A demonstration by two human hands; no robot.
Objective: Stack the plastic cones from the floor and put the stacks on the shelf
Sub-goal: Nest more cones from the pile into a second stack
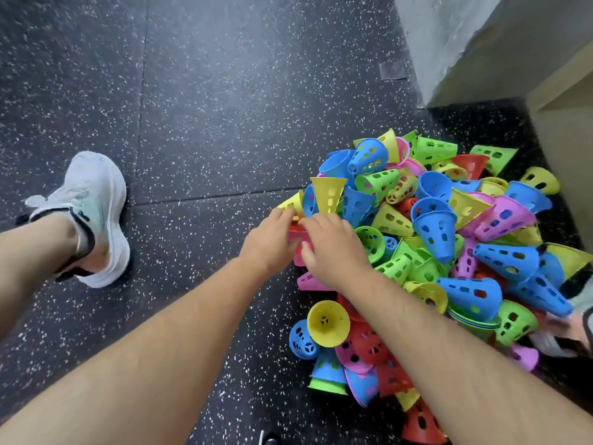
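Pink cone point(296, 235) is gripped by left hand point(269, 243) and right hand point(333, 250) — pile point(433, 220) may be scattered if jerked.

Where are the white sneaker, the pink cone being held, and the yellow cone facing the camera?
white sneaker point(96, 194): head view, on its laced upper.
pink cone point(296, 236): head view, on its exposed side wall.
yellow cone point(327, 322): head view, inside its open mouth.
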